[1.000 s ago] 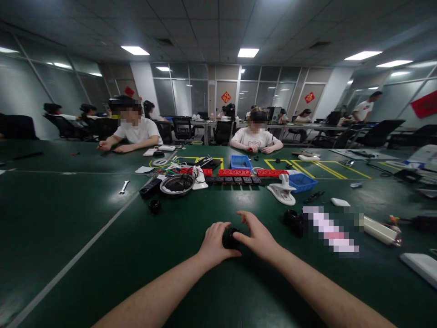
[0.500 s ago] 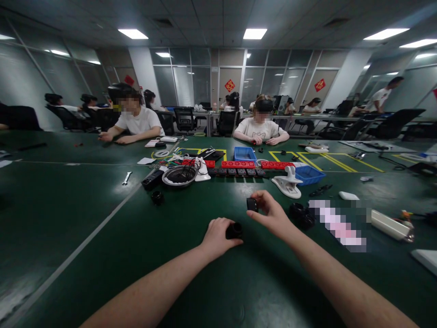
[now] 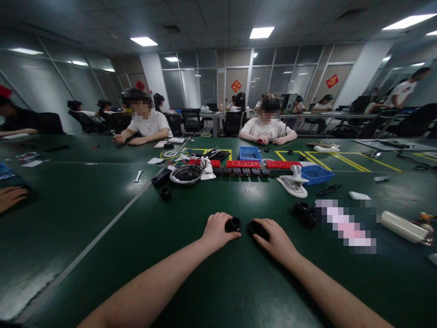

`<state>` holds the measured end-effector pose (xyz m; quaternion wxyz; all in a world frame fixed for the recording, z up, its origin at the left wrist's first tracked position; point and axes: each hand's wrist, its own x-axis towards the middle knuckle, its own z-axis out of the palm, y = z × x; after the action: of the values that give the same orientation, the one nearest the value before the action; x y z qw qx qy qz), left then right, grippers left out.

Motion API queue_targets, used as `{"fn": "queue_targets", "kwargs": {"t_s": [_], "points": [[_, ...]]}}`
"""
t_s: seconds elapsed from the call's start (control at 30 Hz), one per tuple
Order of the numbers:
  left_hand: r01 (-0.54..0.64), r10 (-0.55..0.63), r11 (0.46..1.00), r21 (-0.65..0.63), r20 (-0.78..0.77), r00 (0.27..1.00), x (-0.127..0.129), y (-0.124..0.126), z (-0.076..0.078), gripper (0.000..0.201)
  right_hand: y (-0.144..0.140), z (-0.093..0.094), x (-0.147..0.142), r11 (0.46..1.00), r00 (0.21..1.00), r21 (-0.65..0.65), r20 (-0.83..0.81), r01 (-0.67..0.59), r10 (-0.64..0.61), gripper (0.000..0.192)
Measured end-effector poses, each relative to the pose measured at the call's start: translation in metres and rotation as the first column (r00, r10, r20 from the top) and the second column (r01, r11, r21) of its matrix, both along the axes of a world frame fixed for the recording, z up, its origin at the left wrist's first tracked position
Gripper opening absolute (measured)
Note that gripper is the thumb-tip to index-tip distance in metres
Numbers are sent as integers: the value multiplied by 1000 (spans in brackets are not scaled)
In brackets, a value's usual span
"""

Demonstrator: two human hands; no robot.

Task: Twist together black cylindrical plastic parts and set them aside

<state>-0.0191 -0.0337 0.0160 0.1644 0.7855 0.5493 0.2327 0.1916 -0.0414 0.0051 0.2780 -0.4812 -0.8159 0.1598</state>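
My left hand (image 3: 215,231) is wrapped round a short black cylindrical part (image 3: 234,224) with a round opening facing up, held at the green tabletop (image 3: 218,282). Just to its right, my right hand (image 3: 277,239) grips a dark flat-looking black piece (image 3: 258,230) low at the table surface; the fingers hide part of its shape. A small gap separates the two parts. Right of my right hand lie several black round parts (image 3: 305,213). One more black round part (image 3: 165,194) sits alone farther off to the left.
Ahead lie red power strips (image 3: 243,164), a round metal-rimmed dish (image 3: 186,175), a white clip stand (image 3: 294,183) and a blue tray (image 3: 316,174). A wrench (image 3: 138,176) is at left. Another person's hand (image 3: 12,198) rests at the far left; two people sit opposite.
My right hand has come down with its black piece, from above the table to the surface beside my left hand. The view has turned slightly left.
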Motion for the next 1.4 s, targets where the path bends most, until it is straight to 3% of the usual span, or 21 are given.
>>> {"fn": "queue_targets", "kwargs": {"t_s": [0.13, 0.27, 0.43, 0.57, 0.73, 0.97, 1.07, 1.2, 1.4], "points": [[-106, 105, 994, -39, -39, 994, -24, 1, 3, 44, 0, -2, 4, 1000, 999, -10, 30, 15, -15, 41], [-263, 258, 962, -77, -69, 964, -69, 2, 2, 44, 0, -3, 4, 1000, 999, -27, 33, 9, -8, 43], [-560, 547, 828, -27, -178, 818, -143, -1, -2, 50, 0, -1, 5, 1000, 1000, -26, 25, -3, 4, 44], [-666, 651, 746, 14, -227, 724, -181, -6, -2, 48, 1, -2, 6, 1000, 999, -8, 33, -10, 10, 45], [-705, 705, 706, 64, -151, 693, -180, 2, -5, 58, 1, -3, 6, 1000, 999, -4, 39, -21, 21, 44], [-646, 645, 762, 42, -126, 753, -157, 38, -9, 46, 1, -1, 6, 1000, 1000, -16, 18, -16, 17, 43], [-673, 675, 737, 66, -122, 727, -150, 50, -8, 47, 1, -2, 6, 1000, 1000, -16, 20, -13, 14, 43], [-730, 723, 683, -6, -139, 677, -149, 59, -7, 51, 2, -2, 6, 1000, 1000, -25, 16, -6, 6, 43], [-732, 730, 679, 55, -146, 667, -147, 56, -10, 60, 3, -3, 5, 1000, 999, -16, 34, -10, 11, 43]]}}
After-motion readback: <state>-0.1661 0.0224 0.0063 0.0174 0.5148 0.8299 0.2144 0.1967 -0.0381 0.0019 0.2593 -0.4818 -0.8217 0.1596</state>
